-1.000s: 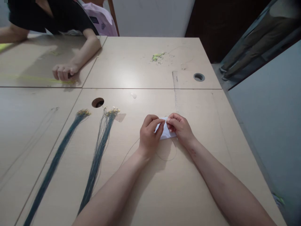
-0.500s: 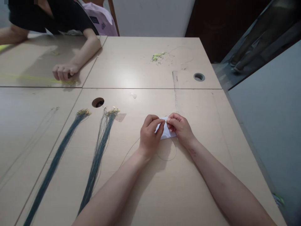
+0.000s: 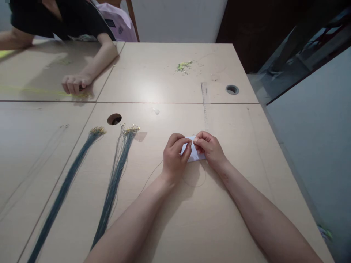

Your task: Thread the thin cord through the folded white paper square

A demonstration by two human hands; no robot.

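Above a small white sheet (image 3: 196, 156), my left hand (image 3: 177, 157) is closed in a pinch, with a thin dark cord (image 3: 150, 176) trailing from beneath it and looping on the table below. My right hand (image 3: 210, 148) also pinches with thumb and forefinger, its tips almost meeting those of the left. What sits between the right fingertips is too small to make out. To the left lie two bundles of blue-green cords, one bundle (image 3: 115, 182) nearer my left forearm and another bundle (image 3: 64, 182) farther out, both with gold-coloured metal ends.
A clear ruler (image 3: 204, 104) lies beyond my right hand. Yellow-green scraps (image 3: 185, 66) and a grommet hole (image 3: 232, 89) are farther back, another hole (image 3: 114, 119) at left. Across the table, a person's hand (image 3: 76, 84) rests by yellow cords (image 3: 35, 90).
My right fingertips have shifted very slightly, and a tiny bright glint between the two hands no longer shows. The cord bundles and the other person's hand stay put.
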